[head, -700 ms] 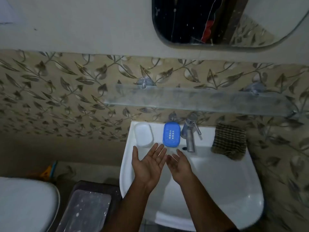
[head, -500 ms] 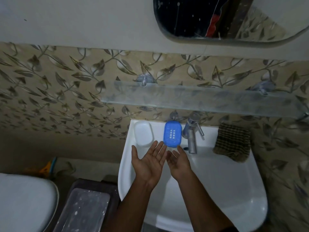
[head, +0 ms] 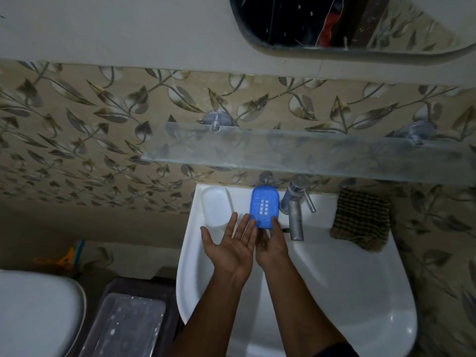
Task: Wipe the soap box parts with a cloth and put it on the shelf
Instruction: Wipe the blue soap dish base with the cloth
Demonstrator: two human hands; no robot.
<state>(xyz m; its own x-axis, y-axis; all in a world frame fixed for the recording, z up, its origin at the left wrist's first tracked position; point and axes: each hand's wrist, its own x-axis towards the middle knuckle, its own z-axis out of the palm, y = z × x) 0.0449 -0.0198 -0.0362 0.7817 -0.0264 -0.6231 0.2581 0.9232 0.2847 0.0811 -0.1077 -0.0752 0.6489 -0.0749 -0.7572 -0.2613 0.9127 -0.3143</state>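
The blue soap box part (head: 264, 206), with a grid of holes, lies on the back ledge of the white sink (head: 342, 274). The white soap box part (head: 215, 206) lies to its left on the same ledge. My right hand (head: 271, 243) reaches forward, and its fingertips close on the blue part's near end. Beside it, my left hand (head: 229, 247) is held palm up with fingers spread and nothing in it. A brown checked cloth (head: 360, 220) lies folded on the ledge at the right. The glass shelf (head: 309, 157) hangs on the wall above.
A metal tap (head: 295, 210) stands just right of the blue part. A mirror (head: 347, 24) hangs above the shelf. On the floor at the left are a white toilet (head: 33, 315) and a dark bin with a clear lid (head: 123, 328).
Both hands have moved forward toward the ledge. My right fingertips now reach the blue part's near end. The soap box parts have not moved.
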